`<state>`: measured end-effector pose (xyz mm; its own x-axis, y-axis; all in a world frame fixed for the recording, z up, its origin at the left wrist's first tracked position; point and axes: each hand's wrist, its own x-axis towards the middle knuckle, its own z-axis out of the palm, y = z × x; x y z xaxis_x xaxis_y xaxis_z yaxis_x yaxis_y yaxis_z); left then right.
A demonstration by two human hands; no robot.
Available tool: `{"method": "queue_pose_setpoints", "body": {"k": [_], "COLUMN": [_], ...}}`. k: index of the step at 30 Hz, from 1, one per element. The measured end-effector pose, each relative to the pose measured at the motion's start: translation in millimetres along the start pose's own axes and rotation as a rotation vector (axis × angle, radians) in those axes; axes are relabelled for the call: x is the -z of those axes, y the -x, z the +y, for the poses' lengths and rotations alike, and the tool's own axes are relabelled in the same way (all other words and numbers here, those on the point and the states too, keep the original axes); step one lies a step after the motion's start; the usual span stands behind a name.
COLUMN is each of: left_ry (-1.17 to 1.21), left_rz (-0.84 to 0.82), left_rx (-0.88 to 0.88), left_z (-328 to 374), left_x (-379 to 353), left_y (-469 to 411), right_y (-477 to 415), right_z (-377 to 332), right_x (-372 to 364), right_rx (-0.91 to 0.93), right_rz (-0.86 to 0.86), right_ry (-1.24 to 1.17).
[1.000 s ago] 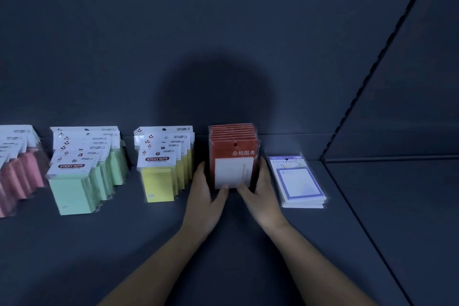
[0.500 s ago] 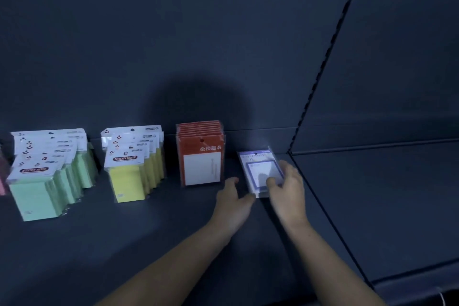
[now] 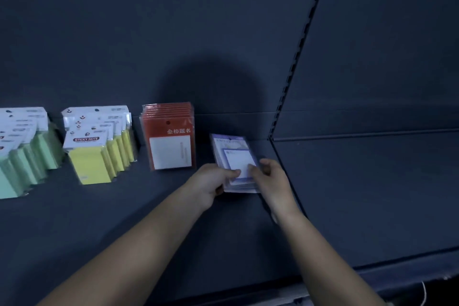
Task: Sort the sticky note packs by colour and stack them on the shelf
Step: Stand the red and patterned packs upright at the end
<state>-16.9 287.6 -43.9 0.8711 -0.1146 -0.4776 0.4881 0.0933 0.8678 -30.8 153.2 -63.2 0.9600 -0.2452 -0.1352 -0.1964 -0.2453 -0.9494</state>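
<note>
On the dark shelf stand rows of sticky note packs. Green packs are at the far left, yellow packs beside them, and red packs upright in the middle. To the right lies a small pile of blue-bordered packs. My left hand grips the pile's left front corner, thumb on top. My right hand grips its right front corner, thumb on the top pack. The pile's near edge is hidden by my fingers.
A slotted upright divides the dark back panel, and a second shelf board lies to the right of it. A white cable shows below the shelf's front edge at the lower right.
Both hands left the red packs and moved right to the blue-bordered pile, and now hold it at its front corners. The camera has swung to the right.
</note>
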Motion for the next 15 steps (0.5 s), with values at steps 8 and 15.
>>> {"method": "queue_pose_setpoints", "body": {"k": [8, 15], "left_ry": [-0.092, -0.262], "left_rz": [0.024, 0.064], "left_rx": [-0.415, -0.651], "left_z": [-32, -51], "left_x": [7, 12], "left_y": [20, 33], "right_y": [15, 39], "right_z": [2, 11], "right_x": [9, 5], "right_rx": [0.148, 0.252], "right_rz": [-0.163, -0.206], "right_ry": [-0.182, -0.087]}}
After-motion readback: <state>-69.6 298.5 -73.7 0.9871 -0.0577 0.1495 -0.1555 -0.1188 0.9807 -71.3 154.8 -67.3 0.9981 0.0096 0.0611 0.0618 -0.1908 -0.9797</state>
